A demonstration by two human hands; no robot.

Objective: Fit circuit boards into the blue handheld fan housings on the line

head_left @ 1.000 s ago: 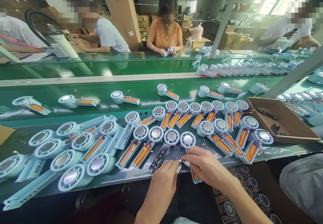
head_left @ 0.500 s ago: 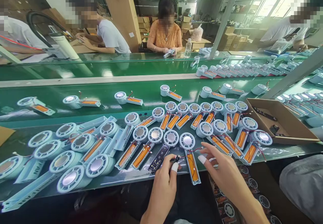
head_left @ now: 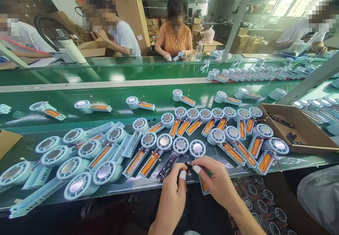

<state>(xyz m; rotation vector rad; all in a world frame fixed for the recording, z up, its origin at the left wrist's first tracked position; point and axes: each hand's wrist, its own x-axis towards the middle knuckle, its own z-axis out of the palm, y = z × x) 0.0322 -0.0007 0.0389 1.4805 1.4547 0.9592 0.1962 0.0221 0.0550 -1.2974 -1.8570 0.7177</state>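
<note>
My left hand (head_left: 172,194) pinches a small dark circuit board (head_left: 188,164) between thumb and fingers, above the table's front edge. At the board's right end, my right hand (head_left: 218,182) has its thumb and fingertips pressed together; what they grip is hidden. Both thumbs wear white finger covers. Under the right hand lies a pale blue handheld fan (head_left: 197,148), its orange battery handle mostly covered. Just left of it is another fan (head_left: 180,145) with a long dark circuit board (head_left: 167,167) on its handle.
Several pale blue fans (head_left: 103,171) crowd the table at left, and others (head_left: 234,150) lie at right. A cardboard box (head_left: 315,145) holds dark boards. Beyond, a green conveyor (head_left: 148,83) carries fans. Co-workers, including a person in orange (head_left: 173,39), sit across.
My right hand has moved left from open beside the fan to a pinch at the small board. Fans on the conveyor appear shifted slightly right, as does the whole view.
</note>
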